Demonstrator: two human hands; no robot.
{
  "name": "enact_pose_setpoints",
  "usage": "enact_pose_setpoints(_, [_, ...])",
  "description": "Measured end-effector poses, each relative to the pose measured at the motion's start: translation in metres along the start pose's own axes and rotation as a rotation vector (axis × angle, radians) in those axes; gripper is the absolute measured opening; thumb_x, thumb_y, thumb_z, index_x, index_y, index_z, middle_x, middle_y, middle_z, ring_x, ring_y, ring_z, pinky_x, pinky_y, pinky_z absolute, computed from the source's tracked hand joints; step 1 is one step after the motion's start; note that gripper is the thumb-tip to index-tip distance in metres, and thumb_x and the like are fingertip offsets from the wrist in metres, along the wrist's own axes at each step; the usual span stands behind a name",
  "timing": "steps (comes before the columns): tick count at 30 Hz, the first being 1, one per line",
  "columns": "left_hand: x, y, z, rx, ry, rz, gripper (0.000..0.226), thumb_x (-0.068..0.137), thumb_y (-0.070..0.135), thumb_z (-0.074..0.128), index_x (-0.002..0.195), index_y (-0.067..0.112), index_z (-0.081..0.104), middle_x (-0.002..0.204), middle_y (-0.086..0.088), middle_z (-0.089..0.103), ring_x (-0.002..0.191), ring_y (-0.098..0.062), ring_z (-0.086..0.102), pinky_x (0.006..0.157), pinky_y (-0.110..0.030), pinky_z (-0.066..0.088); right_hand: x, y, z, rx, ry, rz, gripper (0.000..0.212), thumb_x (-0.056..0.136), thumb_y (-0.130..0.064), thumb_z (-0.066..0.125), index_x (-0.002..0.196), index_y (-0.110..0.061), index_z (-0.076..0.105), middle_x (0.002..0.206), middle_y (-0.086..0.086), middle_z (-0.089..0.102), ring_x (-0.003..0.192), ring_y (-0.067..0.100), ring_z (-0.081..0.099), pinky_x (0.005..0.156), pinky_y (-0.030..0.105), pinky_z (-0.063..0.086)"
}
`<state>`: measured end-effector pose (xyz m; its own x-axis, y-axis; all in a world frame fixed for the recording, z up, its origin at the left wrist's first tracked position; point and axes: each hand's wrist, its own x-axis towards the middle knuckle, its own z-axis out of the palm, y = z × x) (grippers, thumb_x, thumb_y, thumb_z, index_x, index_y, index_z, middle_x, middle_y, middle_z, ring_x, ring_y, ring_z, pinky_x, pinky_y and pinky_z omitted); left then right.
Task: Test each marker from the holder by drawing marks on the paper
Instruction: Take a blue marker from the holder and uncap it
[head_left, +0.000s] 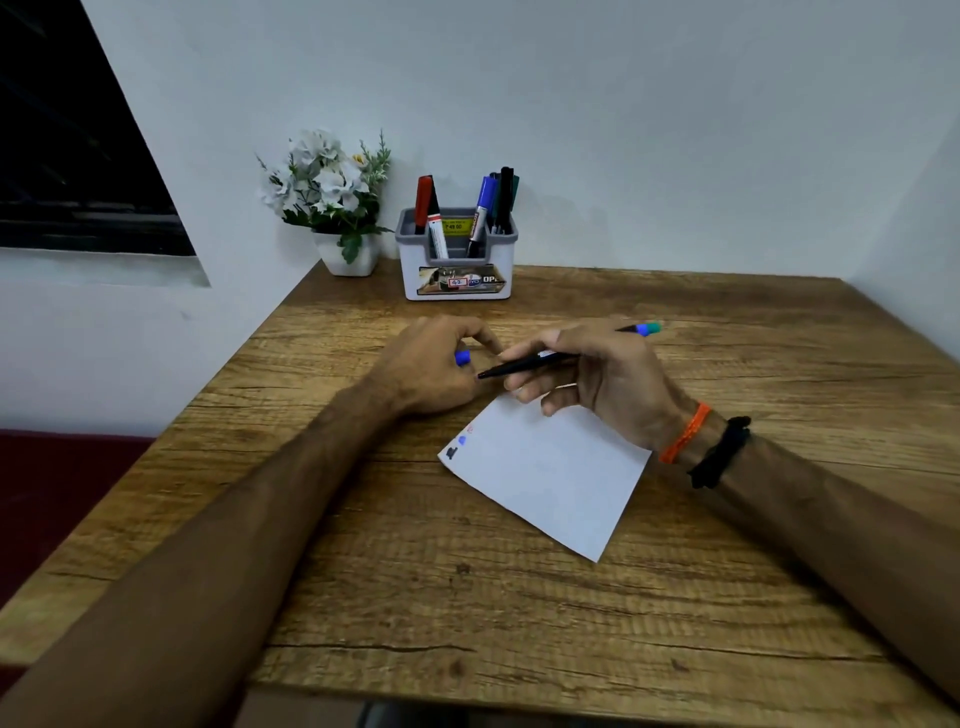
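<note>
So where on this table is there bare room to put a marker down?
Bare wood runs along the near edge of the table below the paper, and on the right between the paper and the wall. It is crowded at the back left, with the flower pot beside the holder, and mid-table around the left hand and right hand.

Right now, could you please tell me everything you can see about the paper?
The paper is a small white sheet lying flat on the wooden table, turned at an angle. Small test marks sit near its left corner: dark, blue and faint red. The right hand, holding a black marker, hovers over its far edge; whether it touches is unclear.
</note>
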<state>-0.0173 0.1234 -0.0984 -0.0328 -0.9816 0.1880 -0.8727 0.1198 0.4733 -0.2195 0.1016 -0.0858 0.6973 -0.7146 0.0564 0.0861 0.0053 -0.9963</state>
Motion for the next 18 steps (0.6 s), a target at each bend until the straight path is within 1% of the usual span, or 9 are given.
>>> enact_pose_setpoints(2, [0.001,-0.002,0.002,0.043,-0.012,0.024,0.025,0.078,0.040,0.069,0.102,0.039,0.063,0.085,0.008,0.065,0.081,-0.012,0.056,0.072,-0.031,0.048,-0.002,0.003,0.007,-0.110,0.013,-0.021,0.019,0.093,-0.012,0.061,0.097,0.004,0.071,0.080,0.016,0.073,0.067,0.019,0.071,0.054,0.023,0.054])
enact_pose_setpoints(4, [0.002,-0.004,0.003,0.070,-0.018,0.033,0.028,0.077,0.036,0.069,0.104,0.038,0.063,0.092,0.009,0.065,0.085,-0.013,0.056,0.075,-0.033,0.050,-0.005,0.005,0.015,-0.211,0.037,-0.025,0.011,0.092,-0.005,0.063,0.094,0.005,0.069,0.074,0.012,0.071,0.062,0.016,0.069,0.052,0.024,0.054])
enact_pose_setpoints(7, [0.003,-0.006,0.005,0.086,-0.013,0.040,0.031,0.073,0.037,0.069,0.103,0.040,0.063,0.096,0.014,0.063,0.091,-0.011,0.056,0.078,-0.033,0.049,-0.006,0.008,0.022,-0.233,0.054,-0.008,0.013,0.093,0.000,0.060,0.097,0.008,0.069,0.073,0.014,0.069,0.060,0.019,0.068,0.050,0.025,0.054])
enact_pose_setpoints(9, [0.004,-0.007,0.006,0.097,-0.001,0.029,0.032,0.072,0.034,0.069,0.103,0.040,0.065,0.095,0.013,0.065,0.087,-0.010,0.056,0.075,-0.031,0.049,-0.007,0.010,0.023,-0.221,0.071,0.009,0.014,0.092,0.000,0.060,0.097,0.008,0.071,0.075,0.018,0.069,0.063,0.022,0.068,0.054,0.027,0.058])
enact_pose_setpoints(11, [0.005,-0.008,0.007,0.108,-0.006,0.019,0.037,0.071,0.026,0.070,0.105,0.039,0.065,0.093,0.016,0.062,0.083,-0.008,0.051,0.073,-0.028,0.045,-0.006,0.012,0.024,-0.236,0.090,0.008,0.011,0.090,0.001,0.064,0.094,0.007,0.072,0.077,0.021,0.071,0.064,0.022,0.070,0.058,0.029,0.060])
enact_pose_setpoints(13, [0.005,-0.006,0.005,0.110,-0.010,0.019,0.039,0.072,0.022,0.070,0.107,0.038,0.065,0.083,0.019,0.056,0.077,-0.006,0.047,0.074,-0.027,0.042,-0.006,0.014,0.024,-0.271,0.102,-0.004,0.008,0.087,0.003,0.067,0.091,0.006,0.074,0.078,0.021,0.073,0.064,0.021,0.072,0.060,0.030,0.061])
enact_pose_setpoints(15, [0.003,-0.003,0.004,0.098,-0.017,0.026,0.036,0.074,0.028,0.071,0.109,0.035,0.066,0.073,0.021,0.050,0.068,-0.003,0.044,0.074,-0.027,0.041,-0.007,0.016,0.025,-0.316,0.117,-0.018,0.008,0.086,0.004,0.067,0.088,0.002,0.075,0.075,0.019,0.074,0.063,0.020,0.072,0.059,0.030,0.061])
enact_pose_setpoints(16, [0.003,-0.003,0.003,0.090,-0.024,0.030,0.035,0.074,0.034,0.072,0.109,0.034,0.066,0.073,0.021,0.050,0.070,-0.004,0.046,0.076,-0.027,0.041,-0.007,0.017,0.025,-0.337,0.125,-0.024,0.008,0.086,0.004,0.068,0.086,0.001,0.075,0.073,0.018,0.074,0.062,0.020,0.072,0.058,0.029,0.061])
enact_pose_setpoints(18, [0.003,-0.004,0.004,0.098,-0.026,0.042,0.036,0.073,0.046,0.071,0.107,0.036,0.065,0.093,0.013,0.064,0.089,-0.010,0.056,0.082,-0.031,0.045,-0.008,0.019,0.025,-0.364,0.135,-0.037,0.008,0.085,0.002,0.068,0.084,-0.001,0.076,0.071,0.016,0.074,0.059,0.022,0.072,0.055,0.029,0.060])
